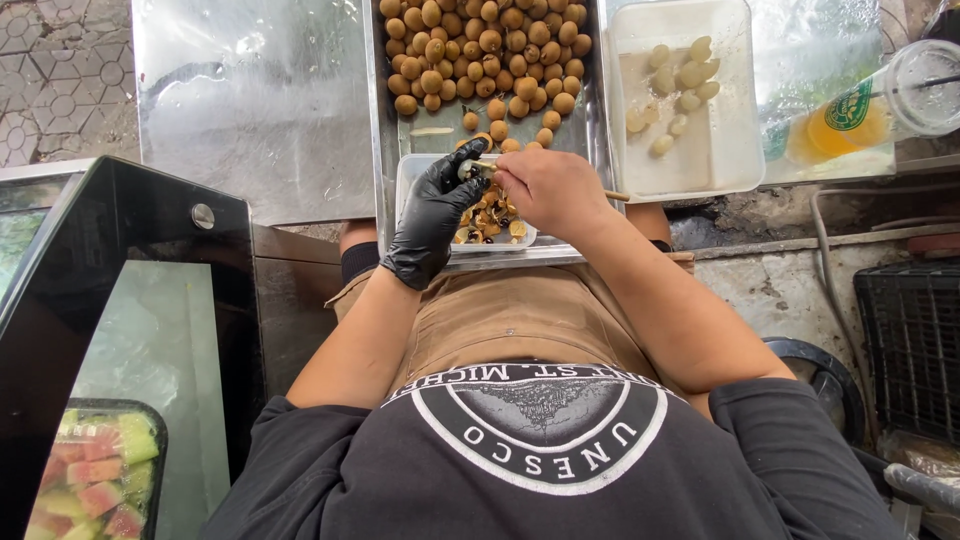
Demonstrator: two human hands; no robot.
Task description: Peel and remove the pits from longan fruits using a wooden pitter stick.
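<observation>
One longan sits pinched in my gloved left hand, right over the small scrap tub so shells and seeds drop in. My bare right hand is closed round a thin stick tool. Just beyond the tub, unpeeled longans fill a steel tray; peeled ones sit in a white container right of the tub.

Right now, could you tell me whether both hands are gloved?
No: only the left hand wears a black glove; the right hand is bare.
</observation>
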